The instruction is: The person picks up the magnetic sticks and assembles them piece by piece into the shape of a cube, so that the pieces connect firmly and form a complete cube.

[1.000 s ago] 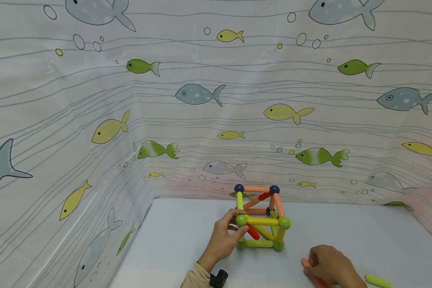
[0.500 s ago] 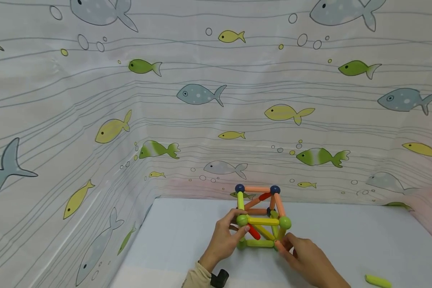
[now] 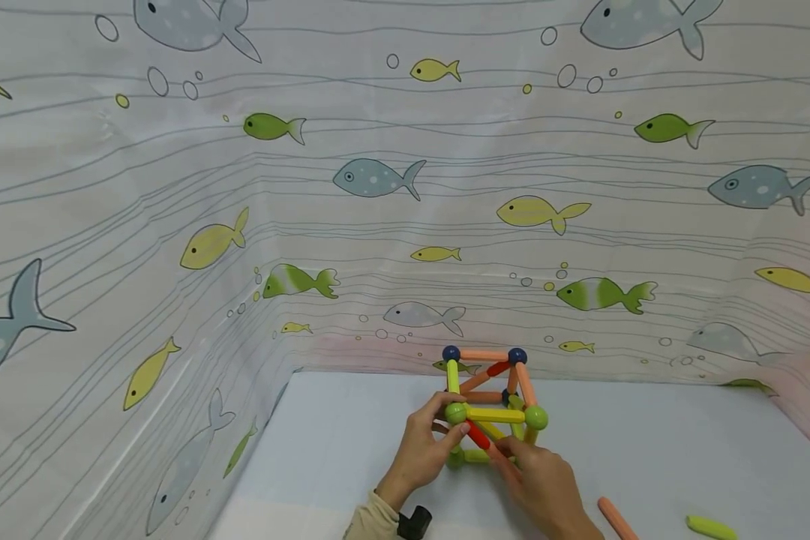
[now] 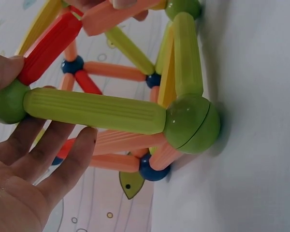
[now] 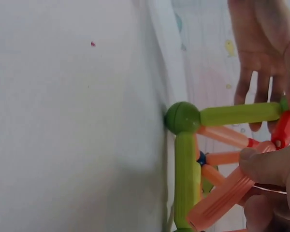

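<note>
A cube-like frame of magnetic rods and balls stands on the white table (image 3: 351,427); its near top edge is a yellow rod (image 3: 496,415). My left hand (image 3: 415,446) pinches the upper near-left green ball (image 4: 8,102) between thumb and fingers, the thumb also against a red rod (image 4: 50,48). That red rod slants down from the ball across the near face. In my right hand (image 3: 547,484) is a salmon rod (image 5: 227,195), pinched by thumb and fingers, its upper end at the red rod's lower end. The right hand hides the frame's lower near-right corner in the head view.
Another salmon rod (image 3: 616,517) lies on the table right of my right hand. Farther right is a light green rod (image 3: 710,526). A fish-printed sheet (image 3: 486,285) rises behind the table and along its sides.
My right hand has picked a salmon rod off the table at the right and carried it left to the red rod. The left hand keeps its grip on the frame.
</note>
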Motion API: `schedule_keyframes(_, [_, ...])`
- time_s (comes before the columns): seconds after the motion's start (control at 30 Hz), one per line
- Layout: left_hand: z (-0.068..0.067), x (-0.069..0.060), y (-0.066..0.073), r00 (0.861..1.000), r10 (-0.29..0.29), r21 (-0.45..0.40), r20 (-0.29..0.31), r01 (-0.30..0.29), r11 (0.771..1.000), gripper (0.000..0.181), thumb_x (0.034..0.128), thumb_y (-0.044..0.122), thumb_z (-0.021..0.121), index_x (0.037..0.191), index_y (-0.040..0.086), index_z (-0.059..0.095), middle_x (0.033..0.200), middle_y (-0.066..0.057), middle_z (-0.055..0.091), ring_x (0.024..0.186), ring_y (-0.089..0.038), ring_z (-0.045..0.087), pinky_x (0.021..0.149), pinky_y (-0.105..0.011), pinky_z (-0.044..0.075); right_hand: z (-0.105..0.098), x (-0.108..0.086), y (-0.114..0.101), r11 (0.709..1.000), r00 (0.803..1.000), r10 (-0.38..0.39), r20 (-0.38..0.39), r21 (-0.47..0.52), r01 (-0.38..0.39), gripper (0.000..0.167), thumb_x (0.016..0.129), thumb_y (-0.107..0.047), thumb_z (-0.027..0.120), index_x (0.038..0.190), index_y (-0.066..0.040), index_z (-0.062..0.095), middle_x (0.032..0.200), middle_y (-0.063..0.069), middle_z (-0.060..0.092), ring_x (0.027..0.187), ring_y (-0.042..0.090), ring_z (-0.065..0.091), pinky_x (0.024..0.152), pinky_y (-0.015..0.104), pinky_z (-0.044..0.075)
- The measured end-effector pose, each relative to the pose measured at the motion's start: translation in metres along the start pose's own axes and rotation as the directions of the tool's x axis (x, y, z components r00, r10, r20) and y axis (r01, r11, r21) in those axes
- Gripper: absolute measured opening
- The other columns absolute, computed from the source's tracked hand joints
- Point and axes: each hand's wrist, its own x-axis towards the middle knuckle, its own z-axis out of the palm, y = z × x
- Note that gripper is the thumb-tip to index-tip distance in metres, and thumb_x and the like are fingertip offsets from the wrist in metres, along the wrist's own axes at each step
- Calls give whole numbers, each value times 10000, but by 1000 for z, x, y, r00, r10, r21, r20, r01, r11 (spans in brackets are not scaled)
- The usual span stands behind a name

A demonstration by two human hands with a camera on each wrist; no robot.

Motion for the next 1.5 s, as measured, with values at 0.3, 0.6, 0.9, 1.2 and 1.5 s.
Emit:
schedule_keyframes(0.3, [2, -1, 3, 1000, 5, 0, 6, -5, 1000, 337, 1015, 239, 741, 1329, 170, 640, 1201, -34, 720, 1016, -106, 670, 845, -290, 608, -12, 2, -2, 996, 992, 72, 103, 41, -76, 148, 885, -265, 882, 973, -220, 773, 843, -136, 781, 545, -47, 464, 540, 199, 434])
schedule_keyframes(0.6, [1, 0, 2, 1000, 1, 4, 3, -1, 1000, 353, 1016, 236, 740, 1339, 137, 638, 1208, -42, 716, 1017, -106, 669, 848, -282, 606, -19, 6, 0, 991, 980, 110, 165, 61, -122, 160, 889, -243, 878, 1006, -221, 770, 882, -115, 788, 554, -43, 486, 545, 204, 442])
schedule_keyframes(0.9, [1, 0, 0, 1000, 6, 3, -1, -6, 1000, 360, 1016, 220, 739, 1345, 118, 633, 1199, -39, 716, 1016, -111, 663, 846, -286, 608, -16, 7, 0, 996, 980, 43, 195, 65, -56, 194, 949, -218, 819, 1141, -226, 800, 708, -141, 692, 498, -25, 423, 496, 190, 390])
schedule_keyframes(1.2, [1, -1, -1, 1000, 6, 9, 2, -6, 1000, 341, 1019, 235, 736, 1341, 203, 629, 1216, -34, 713, 1026, -103, 663, 852, -282, 608, -39, 6, 3, 971, 962, 78, 262, 198, -132, 308, 869, -261, 892, 901, -192, 593, 654, -241, 642, 554, -46, 508, 519, 195, 435])
schedule_keyframes(1.5, [0, 0, -1, 1000, 21, 9, 4, -21, 1000, 364, 1020, 226, 734, 1353, 128, 622, 1201, -36, 713, 1024, -105, 659, 842, -280, 606, -53, 4, -11, 953, 916, 237, 323, 105, -283, 312, 791, -203, 918, 799, -207, 606, 637, -112, 565, 562, 91, 456, 534, 250, 379])
